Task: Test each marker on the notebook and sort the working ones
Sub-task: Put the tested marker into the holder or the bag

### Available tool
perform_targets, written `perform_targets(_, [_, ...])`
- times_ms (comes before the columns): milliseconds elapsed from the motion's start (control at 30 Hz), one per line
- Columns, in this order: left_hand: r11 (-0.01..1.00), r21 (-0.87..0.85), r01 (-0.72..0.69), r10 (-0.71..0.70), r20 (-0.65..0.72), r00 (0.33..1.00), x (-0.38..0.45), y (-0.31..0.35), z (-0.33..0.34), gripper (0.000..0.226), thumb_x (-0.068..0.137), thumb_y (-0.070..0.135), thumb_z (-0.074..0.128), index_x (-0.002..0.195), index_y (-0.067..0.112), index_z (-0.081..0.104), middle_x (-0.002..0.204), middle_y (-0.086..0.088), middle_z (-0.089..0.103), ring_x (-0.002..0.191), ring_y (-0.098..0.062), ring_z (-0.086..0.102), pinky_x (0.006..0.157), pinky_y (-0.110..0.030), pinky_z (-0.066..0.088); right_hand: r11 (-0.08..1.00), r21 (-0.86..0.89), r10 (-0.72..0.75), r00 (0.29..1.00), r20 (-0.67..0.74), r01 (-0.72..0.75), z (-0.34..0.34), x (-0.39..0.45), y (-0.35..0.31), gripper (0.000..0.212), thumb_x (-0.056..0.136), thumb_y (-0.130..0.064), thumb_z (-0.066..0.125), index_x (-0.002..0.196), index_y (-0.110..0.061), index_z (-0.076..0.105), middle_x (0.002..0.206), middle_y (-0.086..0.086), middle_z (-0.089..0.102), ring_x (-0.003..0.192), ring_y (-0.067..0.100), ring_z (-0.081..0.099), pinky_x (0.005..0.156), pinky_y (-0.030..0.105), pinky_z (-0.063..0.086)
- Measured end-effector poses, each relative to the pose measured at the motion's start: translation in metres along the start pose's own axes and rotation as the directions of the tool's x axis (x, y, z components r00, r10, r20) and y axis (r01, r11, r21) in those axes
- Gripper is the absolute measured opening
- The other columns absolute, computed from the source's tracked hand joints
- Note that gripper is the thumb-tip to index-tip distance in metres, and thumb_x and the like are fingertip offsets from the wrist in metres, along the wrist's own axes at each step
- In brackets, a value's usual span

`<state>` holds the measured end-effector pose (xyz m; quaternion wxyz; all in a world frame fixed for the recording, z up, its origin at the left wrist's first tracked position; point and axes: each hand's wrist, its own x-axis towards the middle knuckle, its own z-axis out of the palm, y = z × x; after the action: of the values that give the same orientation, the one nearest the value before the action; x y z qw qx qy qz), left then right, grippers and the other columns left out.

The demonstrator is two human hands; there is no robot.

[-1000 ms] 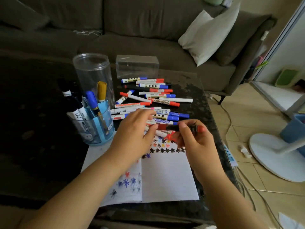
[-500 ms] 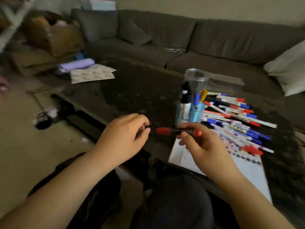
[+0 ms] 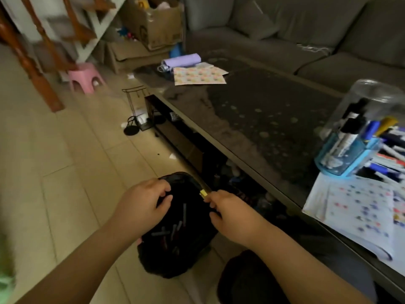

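My two hands hang over a black bin bag (image 3: pixel 175 262) on the floor beside the table. Several discarded markers (image 3: pixel 176 227) lie inside it, one (image 3: pixel 184 212) nearly upright. My left hand (image 3: pixel 140 207) has its fingers curled at the bag's near rim and grips it. Over the bag's right rim, my right hand (image 3: pixel 232 213) has loosely curled fingers with no marker visible in them. The open notebook (image 3: pixel 355 207), covered in coloured test marks, lies at the table's right end. Behind it are a blue holder (image 3: pixel 341 159) with markers and the loose marker pile (image 3: pixel 390 154).
The dark glass coffee table (image 3: pixel 263 119) runs from far left to near right, with patterned paper (image 3: pixel 199 75) at its far end. A clear jar (image 3: pixel 372 95) stands behind the holder. A grey sofa (image 3: pixel 285 29), a pink stool (image 3: pixel 85 77) and a cardboard box (image 3: pixel 157 25) lie beyond.
My view swung left from the table down to the floor bag. The red marker my right hand held is gone from it. My left hand moved to the bag's rim.
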<state>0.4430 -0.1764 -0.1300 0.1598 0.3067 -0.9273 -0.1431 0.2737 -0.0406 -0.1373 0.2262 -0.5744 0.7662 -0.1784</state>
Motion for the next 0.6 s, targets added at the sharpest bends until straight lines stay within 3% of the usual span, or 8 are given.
perform_targets(100, [0.995,-0.045,-0.088,0.089,0.005,0.996,0.020,0.027,0.006,0.015,0.085,0.025,0.063,0.098,0.018,0.065,0.086,0.010,0.062,0.076,-0.006,0.055,0.060,-0.018,0.040,0.999,-0.047,-0.002,0.988,-0.156,-0.005,-0.033,-0.019,0.012,0.034,0.095,-0.020,0.051,0.128,-0.015,0.050,0.117,0.000,0.053,0.112,0.013,0.049,0.090,0.020,0.043])
perform_targets(300, [0.942,-0.125,-0.310,0.315,0.021,0.949,0.071,0.126,0.024,0.015,0.085,0.027,0.064,0.098,0.020,0.064,0.086,0.011,0.061,0.079,-0.009,0.060,0.063,-0.024,0.049,0.986,-0.035,0.138,0.909,-0.393,-0.165,-0.093,-0.080,0.055,0.035,0.092,-0.023,0.055,0.126,-0.019,0.052,0.118,-0.001,0.055,0.109,0.013,0.051,0.090,0.022,0.041])
perform_targets(400, [0.887,-0.171,-0.428,0.437,0.016,0.899,0.088,0.183,0.038,0.014,0.080,0.022,0.069,0.093,0.019,0.065,0.082,0.009,0.062,0.074,-0.010,0.061,0.060,-0.024,0.047,0.961,0.001,0.246,0.853,-0.460,-0.276,-0.111,-0.116,0.081,0.035,0.094,-0.025,0.053,0.129,-0.021,0.049,0.118,-0.004,0.054,0.109,0.010,0.049,0.089,0.015,0.036])
perform_targets(600, [0.745,-0.270,-0.610,0.642,0.041,0.766,0.107,0.278,0.075,0.012,0.076,0.019,0.072,0.086,0.017,0.065,0.079,0.005,0.063,0.072,-0.015,0.062,0.058,-0.031,0.052,0.867,0.113,0.462,0.701,-0.543,-0.485,-0.127,-0.177,0.142,0.034,0.095,-0.027,0.050,0.129,-0.026,0.047,0.117,-0.008,0.054,0.104,0.007,0.050,0.084,0.015,0.039])
